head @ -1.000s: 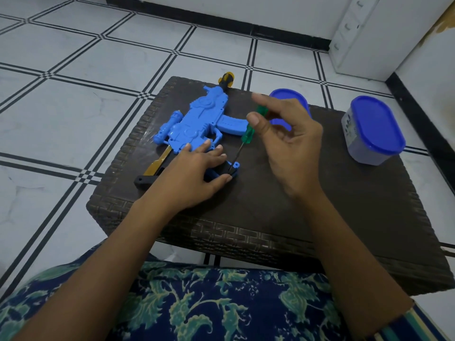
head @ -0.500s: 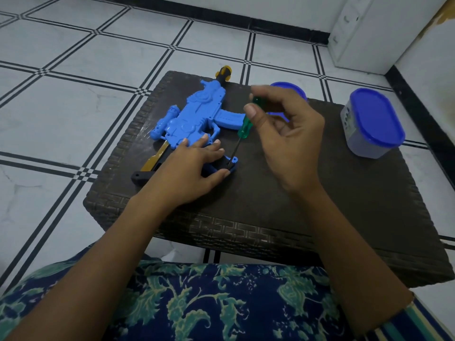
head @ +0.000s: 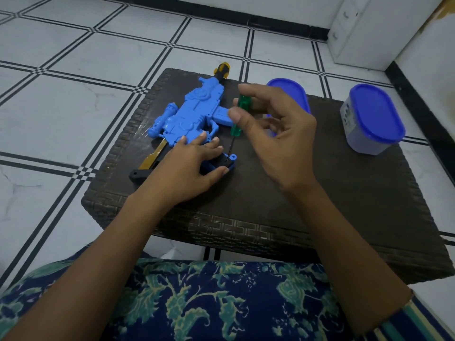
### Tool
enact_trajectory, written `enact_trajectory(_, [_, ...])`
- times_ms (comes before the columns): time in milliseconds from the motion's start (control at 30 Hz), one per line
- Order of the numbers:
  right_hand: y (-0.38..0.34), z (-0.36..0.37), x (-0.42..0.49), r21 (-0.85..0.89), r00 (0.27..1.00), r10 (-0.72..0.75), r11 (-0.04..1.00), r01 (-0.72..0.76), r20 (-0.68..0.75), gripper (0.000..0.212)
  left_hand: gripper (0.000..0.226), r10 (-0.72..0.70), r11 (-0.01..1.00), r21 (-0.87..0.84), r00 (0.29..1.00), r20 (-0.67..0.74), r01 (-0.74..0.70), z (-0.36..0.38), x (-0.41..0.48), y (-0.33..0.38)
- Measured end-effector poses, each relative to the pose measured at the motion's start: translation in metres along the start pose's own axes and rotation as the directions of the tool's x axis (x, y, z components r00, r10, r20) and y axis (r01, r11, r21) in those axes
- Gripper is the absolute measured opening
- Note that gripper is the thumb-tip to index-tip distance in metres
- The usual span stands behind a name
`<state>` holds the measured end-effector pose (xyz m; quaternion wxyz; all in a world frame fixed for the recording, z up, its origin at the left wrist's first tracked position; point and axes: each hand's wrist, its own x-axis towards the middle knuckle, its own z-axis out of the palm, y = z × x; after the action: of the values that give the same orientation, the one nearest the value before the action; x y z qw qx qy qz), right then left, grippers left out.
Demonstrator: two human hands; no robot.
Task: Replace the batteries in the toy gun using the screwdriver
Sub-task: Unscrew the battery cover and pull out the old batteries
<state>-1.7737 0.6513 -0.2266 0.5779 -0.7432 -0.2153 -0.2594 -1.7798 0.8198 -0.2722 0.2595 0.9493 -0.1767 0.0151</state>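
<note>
A blue toy gun [head: 192, 114] lies flat on a dark woven table [head: 295, 193], its black and yellow muzzle pointing away from me. My left hand [head: 192, 168] presses flat on the gun's lower part, covering most of the grip. My right hand [head: 278, 134] pinches a green-handled screwdriver [head: 240, 114] between thumb and fingers, held nearly upright. The thin shaft runs down and its tip meets a small blue tab [head: 231, 159] at the end of the grip. No batteries are visible.
A closed container with a blue lid [head: 371, 119] stands at the table's right. Another blue lid [head: 288, 92] shows behind my right hand. A yellow and black part [head: 150, 161] sticks out from under my left hand. Tiled floor surrounds the table.
My right hand has stood the screwdriver more upright and shifted its finger grip on the handle. The tip stays at the blue tab. My left hand holds still on the gun.
</note>
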Motion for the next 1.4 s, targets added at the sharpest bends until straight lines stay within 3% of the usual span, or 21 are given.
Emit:
enact_trajectory(167, [-0.003, 0.002, 0.001, 0.082, 0.997, 0.044, 0.996, -0.039, -0.057, 0.018, 0.055, 0.006, 1.0, 0.006, 1.0, -0.003, -0.006, 0.0, 0.0, 0.0])
enact_trajectory(400, [-0.003, -0.006, 0.005, 0.291, 0.976, 0.211, 0.932, -0.215, 0.045, 0.014, 0.054, 0.008, 1.0, 0.004, 1.0, -0.004, -0.008, 0.0, -0.001, 0.001])
enact_trajectory(633, [-0.005, -0.009, 0.008, 0.235, 0.979, 0.202, 0.953, -0.19, -0.025, 0.018, 0.054, 0.013, 1.0, 0.009, 1.0, -0.005, -0.013, -0.001, -0.002, 0.001])
enact_trajectory(800, [-0.004, -0.009, 0.006, 0.258, 0.975, 0.222, 0.94, -0.221, 0.026, 0.019, 0.054, 0.007, 1.0, 0.005, 1.0, 0.003, -0.007, -0.001, -0.002, 0.002])
enact_trajectory(1000, [-0.008, -0.005, 0.005, 0.115, 0.988, 0.148, 0.983, -0.141, -0.049, 0.02, 0.054, 0.008, 1.0, 0.004, 1.0, -0.003, -0.008, -0.001, -0.002, 0.002])
enact_trajectory(1233, [-0.008, -0.007, 0.003, 0.182, 0.987, 0.16, 0.97, -0.159, 0.008, 0.024, 0.055, 0.002, 1.0, 0.002, 1.0, 0.006, -0.002, 0.0, -0.001, 0.001])
enact_trajectory(1400, [-0.008, -0.003, 0.002, 0.094, 0.992, 0.125, 0.988, -0.123, -0.015, 0.024, 0.054, 0.012, 1.0, -0.005, 1.0, -0.011, -0.012, 0.0, -0.002, 0.001])
